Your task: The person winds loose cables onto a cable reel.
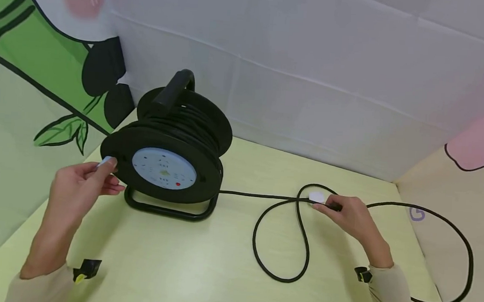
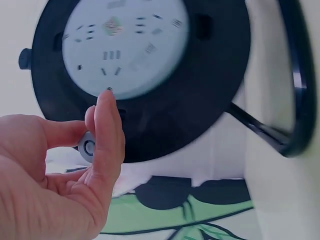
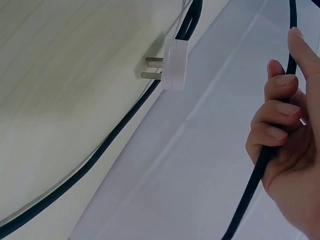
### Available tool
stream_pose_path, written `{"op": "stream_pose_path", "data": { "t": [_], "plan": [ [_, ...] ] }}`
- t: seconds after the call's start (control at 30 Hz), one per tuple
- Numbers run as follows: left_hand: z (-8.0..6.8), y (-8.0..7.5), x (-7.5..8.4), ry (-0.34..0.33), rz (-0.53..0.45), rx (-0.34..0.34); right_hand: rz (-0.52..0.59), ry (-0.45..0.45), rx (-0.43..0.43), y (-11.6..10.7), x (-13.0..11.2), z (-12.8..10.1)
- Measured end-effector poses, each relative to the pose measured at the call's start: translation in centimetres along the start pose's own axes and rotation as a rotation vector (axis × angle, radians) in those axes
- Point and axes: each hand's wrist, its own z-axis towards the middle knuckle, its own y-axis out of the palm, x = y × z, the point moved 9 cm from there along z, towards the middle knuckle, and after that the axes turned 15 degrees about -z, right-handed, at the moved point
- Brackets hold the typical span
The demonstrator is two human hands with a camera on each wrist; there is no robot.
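A black cable reel (image 1: 164,162) stands upright on its tube stand on the tabletop (image 1: 185,263), close to the back wall, its pale socket face (image 1: 163,168) turned toward the person. Standing that way, the drum is free to turn on its axle, and its small winding knob (image 1: 105,162) sits at the rim on the reel's left.

The left hand (image 1: 79,185) is at that knob: the left wrist view shows the thumb and forefinger (image 2: 107,135) pinching the grey knob (image 2: 89,147), the other fingers curled loosely behind. A pinch suits a small peg that has to swivel in the grip as the drum goes round.

From the reel's base the cable (image 1: 264,196) runs right along the tabletop, crosses itself in a loop, and sweeps out in a wide arc farther right. The right hand (image 1: 352,218) lies well to the right of the reel, at the crossing, its grip closed round the cable just behind the white plug (image 1: 316,197). In the right wrist view the fingers (image 3: 272,125) wrap the black cable while the plug (image 3: 173,65), its pins bare, hangs clear of them. Holding the cable near its end keeps the plug off the tabletop and the slack under control.
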Motion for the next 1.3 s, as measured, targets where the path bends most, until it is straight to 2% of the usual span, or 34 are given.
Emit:
{"op": "stream_pose_path", "data": {
  "t": [0.27, 0.33, 0.4, 0.57, 0.73, 1.0, 1.2, 1.3],
  "plan": [
    [-0.5, 0.9, 3.6, 0.081, -0.214, 0.03, -0.163, -0.085, 0.21, -2.0, -1.0, 0.0],
    [-0.7, 1.4, 4.3, 0.1, -0.274, 0.029, -0.18, -0.08, 0.235, -2.3, -0.9, 0.1],
    [-1.0, 2.0, 5.1, 0.124, -0.284, 0.028, -0.188, -0.062, 0.24, -2.4, -0.7, 0.0],
    [-1.7, 3.6, 7.1, 0.192, -0.148, 0.023, -0.201, -0.016, 0.234, -2.7, -0.3, -0.1],
    [-2.3, 4.9, 8.4, 0.224, -0.076, 0.017, -0.212, 0.013, 0.226, -3.2, -0.2, -0.1],
    [-3.0, 6.6, 9.5, 0.264, 0.053, -0.019, -0.162, 0.027, 0.115, -2.1, -0.3, -0.3],
    [-3.6, 8.9, 10.1, 0.314, 0.172, -0.095, -0.088, -0.027, 0.103, -1.4, -1.9, 0.8],
    [-3.9, 10.3, 10.2, 0.32, 0.192, -0.147, -0.075, -0.042, 0.098, -1.1, -2.4, 1.1]
  ]
}}
